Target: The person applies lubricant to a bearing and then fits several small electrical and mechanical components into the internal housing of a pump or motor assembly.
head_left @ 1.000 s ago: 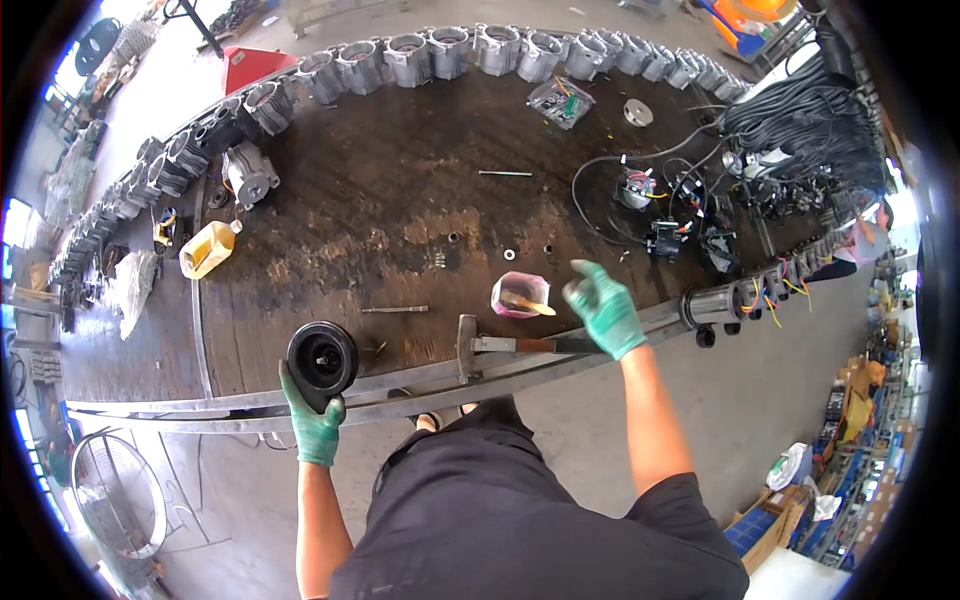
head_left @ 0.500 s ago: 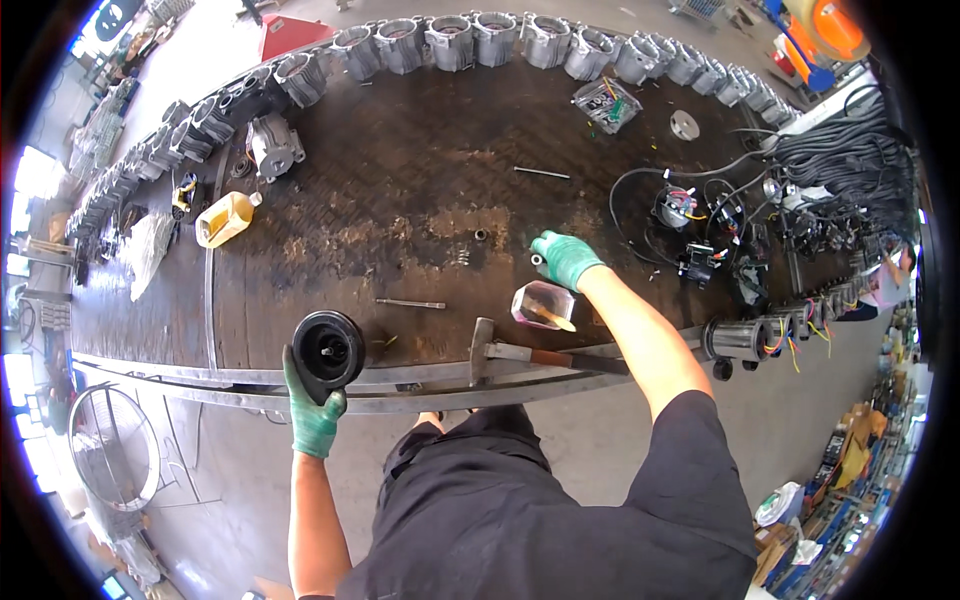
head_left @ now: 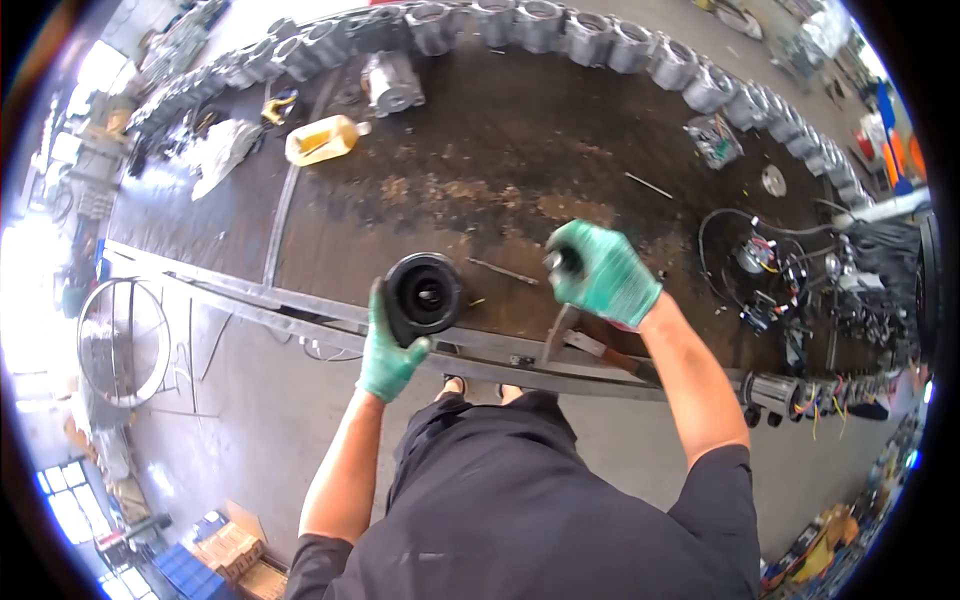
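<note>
My left hand [head_left: 388, 357], in a green glove, grips a round black part [head_left: 398, 317] with a deep recess and a metal shaft end in its middle. It holds the part above the bench's front edge, its open face turned up. My right hand [head_left: 610, 275], gloved in green too, is closed around a small metal ring-like piece [head_left: 553, 261] at the fingertips. Its exact kind is hard to make out. Below that hand lies a hammer [head_left: 600, 347], partly covered by the forearm. A slim metal rod [head_left: 503, 271] rests on the bench between the hands.
The dark workbench [head_left: 350, 220] has a metal front rail. Silver motor housings [head_left: 587, 40] line its far edge. A bottle of yellow liquid [head_left: 325, 140] lies at the left, near a grey motor [head_left: 392, 83]. Wired parts [head_left: 757, 255] and cables occupy the right.
My right hand has lifted off the bench with the small metal piece and come nearer my left hand. The left hand has brought the black part right and upward in view. The view has shifted.
</note>
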A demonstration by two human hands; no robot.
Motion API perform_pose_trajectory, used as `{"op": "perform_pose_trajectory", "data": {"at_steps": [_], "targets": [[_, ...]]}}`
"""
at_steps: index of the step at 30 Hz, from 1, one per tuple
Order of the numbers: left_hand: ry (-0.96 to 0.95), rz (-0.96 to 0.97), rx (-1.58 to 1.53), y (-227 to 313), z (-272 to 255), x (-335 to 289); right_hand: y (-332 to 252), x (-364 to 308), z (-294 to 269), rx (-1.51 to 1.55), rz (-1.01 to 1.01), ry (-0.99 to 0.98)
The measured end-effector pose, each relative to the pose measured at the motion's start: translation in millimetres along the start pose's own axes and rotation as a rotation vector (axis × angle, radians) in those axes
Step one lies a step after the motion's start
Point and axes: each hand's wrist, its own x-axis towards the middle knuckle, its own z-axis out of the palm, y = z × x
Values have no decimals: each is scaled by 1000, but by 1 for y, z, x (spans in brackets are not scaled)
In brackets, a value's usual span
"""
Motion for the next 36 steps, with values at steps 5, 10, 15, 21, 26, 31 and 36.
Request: {"op": "perform_pose_trajectory", "data": {"at_steps": [5,10,15,21,26,31,36], "targets": [[-24,-39,-151,1,2,0,-66,20,73,345,-10,-194],[-22,-20,-147,-7,0,-1,-75,-1,115,1729,356,-306],[3,31,-133,-25,-4,0,-88,-5,129,1851,284,-333],[-34,-18,278,-1,-21,3,-90,-13,129,1819,292,-270],[8,32,247,22,-31,6,-88,-21,133,1823,307,-252],[25,248,249,66,-40,9,-106,-22,128,1465,316,-131],[-107,450,-3,84,-33,8,-124,-16,128,1276,285,-95]]}}
